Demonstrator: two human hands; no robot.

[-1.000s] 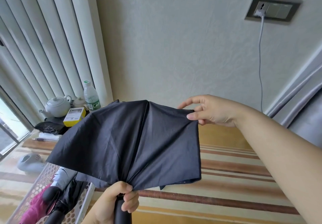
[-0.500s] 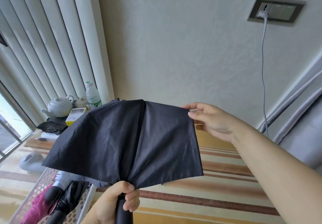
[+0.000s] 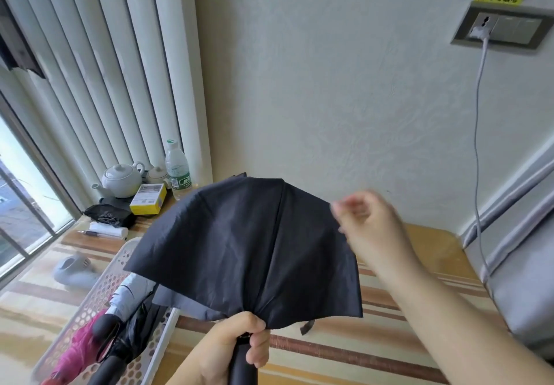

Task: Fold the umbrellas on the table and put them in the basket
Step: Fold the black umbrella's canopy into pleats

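The spread black fabric umbrella canopy (image 3: 245, 246) fills the middle and hangs over the white perforated plastic basket (image 3: 99, 291), whose left half is already packed with folded umbrellas. Open striped tabletop (image 3: 374, 351) lies to the right. At the far left corner, a white teapot (image 3: 121, 179), a yellow box (image 3: 148, 199) and a clear plastic bottle (image 3: 177, 165) crowd the corner.

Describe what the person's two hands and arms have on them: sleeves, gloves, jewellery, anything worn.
Both hands are bare: no gloves, and no rings or watch that show. The right hand is motion-blurred; its forearm is bare all the way to the frame edge, no sleeve in view. The left hand shows only to the wrist, which is also uncovered.
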